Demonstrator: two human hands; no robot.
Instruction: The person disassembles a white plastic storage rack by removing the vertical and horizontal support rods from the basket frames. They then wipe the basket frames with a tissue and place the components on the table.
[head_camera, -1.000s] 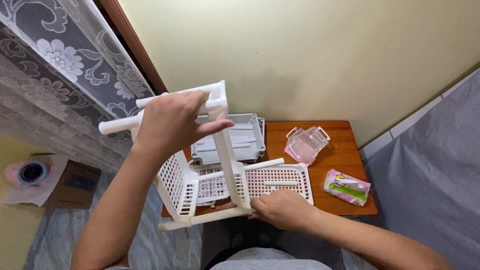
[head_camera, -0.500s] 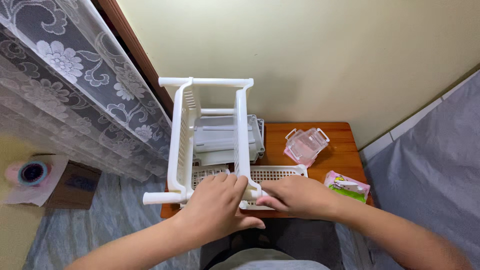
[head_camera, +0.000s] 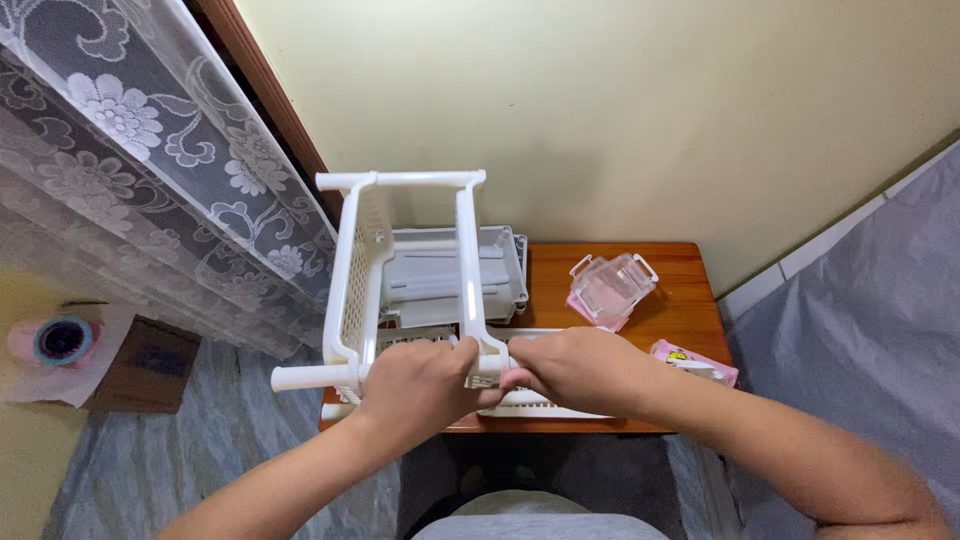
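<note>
Pale yellow wall rises behind a small reddish wooden table (head_camera: 690, 300), with a white lace curtain (head_camera: 150, 170) hanging off to your left. Your left hand (head_camera: 420, 390) is curled shut around the near corner of a white perforated plastic basket (head_camera: 362, 270) that stands on edge, its frame reaching up and away from your fingers. Your right hand (head_camera: 570, 370) is closed on a short white plastic rod (head_camera: 497, 364) at that same corner, fingertips just beside your left thumb. Beyond your knuckles lies a grey-white plastic tray (head_camera: 500, 275). Past your right fingers sits a clear pink lidded plastic box (head_camera: 612, 288); beside your right wrist lies a pink tissue packet (head_camera: 695, 362).
</note>
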